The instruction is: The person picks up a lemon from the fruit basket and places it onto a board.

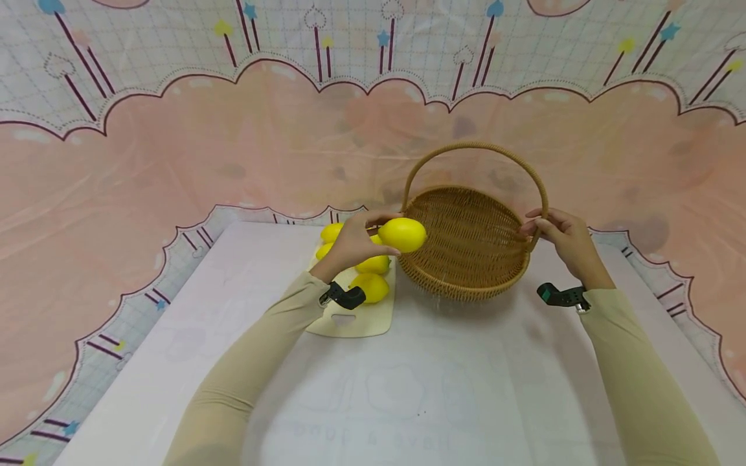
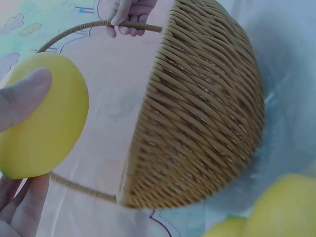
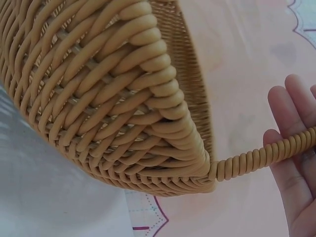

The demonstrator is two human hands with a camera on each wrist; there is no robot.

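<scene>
My left hand (image 1: 353, 244) pinches a yellow lemon (image 1: 405, 235) between thumb and fingers, near the left rim of a wicker basket (image 1: 466, 246). In the left wrist view the thumb lies across the lemon (image 2: 59, 118), with fingertips beneath it. The basket's inside faces me, and the part in sight shows bare weave. On the right, my right hand (image 1: 566, 243) holds the lower end of the arched handle (image 1: 474, 145). The right wrist view shows fingers (image 3: 291, 187) behind the coiled handle, just off the rim. Behind my left hand, several lemons (image 1: 370, 288) are partly hidden.
A cream cutting board (image 1: 373, 323) with a slot at its near end lies left of the basket under the lemons. It rests on a white table (image 1: 373, 395). A patterned pink cloth (image 1: 291, 142) hangs behind and runs along both sides.
</scene>
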